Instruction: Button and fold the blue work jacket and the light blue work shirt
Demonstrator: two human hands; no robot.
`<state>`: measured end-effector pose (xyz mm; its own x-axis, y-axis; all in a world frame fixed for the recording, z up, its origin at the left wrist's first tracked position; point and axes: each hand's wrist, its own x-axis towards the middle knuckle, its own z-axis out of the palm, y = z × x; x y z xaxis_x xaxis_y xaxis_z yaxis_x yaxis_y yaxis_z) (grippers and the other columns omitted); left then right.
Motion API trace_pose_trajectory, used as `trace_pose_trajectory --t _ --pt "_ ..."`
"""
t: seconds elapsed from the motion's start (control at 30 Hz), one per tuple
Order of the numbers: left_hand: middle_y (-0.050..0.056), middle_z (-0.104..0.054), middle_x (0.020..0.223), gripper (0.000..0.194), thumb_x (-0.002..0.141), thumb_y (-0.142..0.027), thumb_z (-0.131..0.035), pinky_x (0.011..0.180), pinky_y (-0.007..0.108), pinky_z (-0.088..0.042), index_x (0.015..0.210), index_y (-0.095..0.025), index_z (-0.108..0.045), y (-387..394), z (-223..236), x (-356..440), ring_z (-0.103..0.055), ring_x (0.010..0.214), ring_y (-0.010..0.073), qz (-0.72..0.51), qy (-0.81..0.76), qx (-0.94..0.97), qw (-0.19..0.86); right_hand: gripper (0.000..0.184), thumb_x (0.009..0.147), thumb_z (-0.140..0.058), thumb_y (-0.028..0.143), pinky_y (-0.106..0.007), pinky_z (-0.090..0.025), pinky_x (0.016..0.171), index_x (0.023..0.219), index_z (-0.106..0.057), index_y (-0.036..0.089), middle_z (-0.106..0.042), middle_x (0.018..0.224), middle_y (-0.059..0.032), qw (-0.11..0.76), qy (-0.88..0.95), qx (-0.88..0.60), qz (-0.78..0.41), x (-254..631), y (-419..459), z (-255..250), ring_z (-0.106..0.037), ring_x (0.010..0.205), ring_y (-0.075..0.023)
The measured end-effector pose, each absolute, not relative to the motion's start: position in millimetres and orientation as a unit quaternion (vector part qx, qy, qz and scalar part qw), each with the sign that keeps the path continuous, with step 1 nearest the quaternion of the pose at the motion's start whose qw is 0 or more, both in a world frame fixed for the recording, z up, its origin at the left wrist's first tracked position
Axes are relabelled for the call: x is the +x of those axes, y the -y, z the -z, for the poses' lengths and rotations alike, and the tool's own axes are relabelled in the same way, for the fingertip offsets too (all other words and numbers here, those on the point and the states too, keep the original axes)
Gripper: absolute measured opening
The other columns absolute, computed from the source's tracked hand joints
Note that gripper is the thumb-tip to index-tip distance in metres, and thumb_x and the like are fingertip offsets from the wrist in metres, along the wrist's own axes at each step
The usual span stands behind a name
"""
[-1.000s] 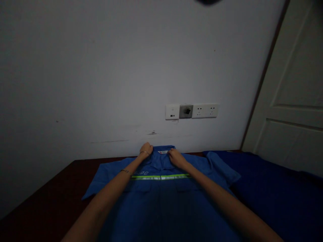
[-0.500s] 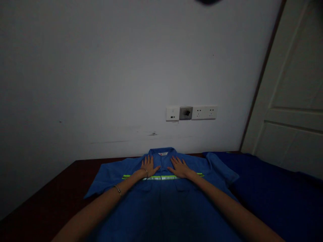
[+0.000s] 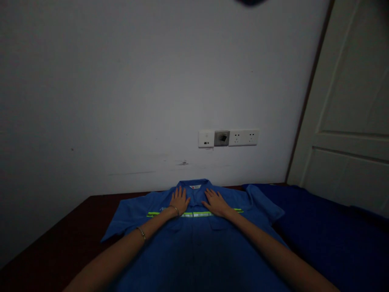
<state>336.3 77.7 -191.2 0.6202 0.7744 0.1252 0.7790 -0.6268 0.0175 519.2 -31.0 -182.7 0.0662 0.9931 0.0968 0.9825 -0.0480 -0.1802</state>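
Note:
A blue short-sleeved work shirt (image 3: 194,247) lies spread front side up, its collar (image 3: 194,182) toward the wall and a white label inside the neck. A yellow-green and silver reflective strip (image 3: 201,214) runs across its chest. My left hand (image 3: 179,201) rests flat on the left chest below the collar, fingers spread. On the other side of the front opening, my right hand (image 3: 216,203) lies flat too, fingers stretched toward the collar. Neither hand grips the cloth. Pale lettering beside my left wrist is partly covered.
The shirt lies on a dark red table (image 3: 69,231) against a white wall (image 3: 136,89). Dark blue cloth (image 3: 328,235) covers the table's right side. Sockets and switches (image 3: 228,138) sit on the wall above, and a pale panelled door (image 3: 349,121) stands at the right.
Both hands have let go of the collar, come down onto the chest and opened flat. Over the last half second they have stayed nearly still, while the view has shifted slightly.

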Motion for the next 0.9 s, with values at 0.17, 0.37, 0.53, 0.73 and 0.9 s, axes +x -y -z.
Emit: trace_pose_trajectory --t 0.17,0.37,0.53,0.73,0.9 --pt "0.018 -0.011 0.147 0.075 0.086 -0.055 -0.014 0.107 0.046 -0.015 0.14 -0.002 -0.019 -80.4 191.4 337.6 -0.008 0.135 0.0289 0.019 0.372 -0.927 -0.037 0.072 0.086 -0.02 0.056 -0.044 -0.008 0.107 0.139 -0.026 0.009 -0.02 0.146 -0.0149 0.114 0.698 -0.706 -0.038 519.1 26.9 188.4 -0.013 0.135 -0.0251" --pt "0.017 -0.01 0.147 0.076 0.086 -0.058 -0.014 0.107 0.046 -0.015 0.14 -0.005 -0.02 -86.3 191.9 341.7 -0.009 0.135 0.0293 0.018 0.385 -0.922 -0.037 0.079 0.083 -0.022 0.064 -0.047 -0.007 0.106 0.141 -0.021 0.011 -0.017 0.147 -0.0122 0.102 0.686 -0.718 -0.059 530.9 21.2 189.2 -0.012 0.134 -0.0273" --pt "0.015 -0.016 0.147 0.066 0.088 -0.051 -0.017 0.106 0.045 -0.016 0.138 -0.008 -0.026 -82.9 187.2 339.1 -0.012 0.135 0.0285 0.034 0.379 -0.924 -0.031 0.082 0.081 -0.022 0.065 -0.046 -0.007 0.107 0.141 -0.021 0.009 -0.017 0.147 -0.0126 0.109 0.693 -0.71 -0.069 534.5 20.8 187.2 -0.012 0.134 -0.0272" --pt "0.019 -0.017 0.146 0.072 0.088 -0.053 -0.017 0.108 0.043 -0.015 0.137 -0.002 -0.025 -66.6 188.6 346.6 -0.01 0.135 0.0294 0.038 0.35 -0.935 -0.04 0.079 0.082 -0.023 0.064 -0.049 -0.005 0.106 0.142 -0.02 0.013 -0.015 0.148 -0.0106 0.109 0.693 -0.709 -0.073 540.3 21.2 189.9 -0.01 0.135 -0.027" --pt "0.014 -0.019 0.146 0.067 0.089 -0.052 -0.012 0.108 0.042 -0.014 0.139 -0.008 -0.025 -59.9 192.4 350.9 -0.013 0.135 0.0249 0.034 0.292 -0.954 -0.06 0.077 0.083 -0.023 0.063 -0.048 -0.005 0.106 0.141 -0.02 0.013 -0.016 0.148 -0.0098 0.109 0.693 -0.709 -0.065 544.7 22.7 192.6 -0.011 0.135 -0.0255"
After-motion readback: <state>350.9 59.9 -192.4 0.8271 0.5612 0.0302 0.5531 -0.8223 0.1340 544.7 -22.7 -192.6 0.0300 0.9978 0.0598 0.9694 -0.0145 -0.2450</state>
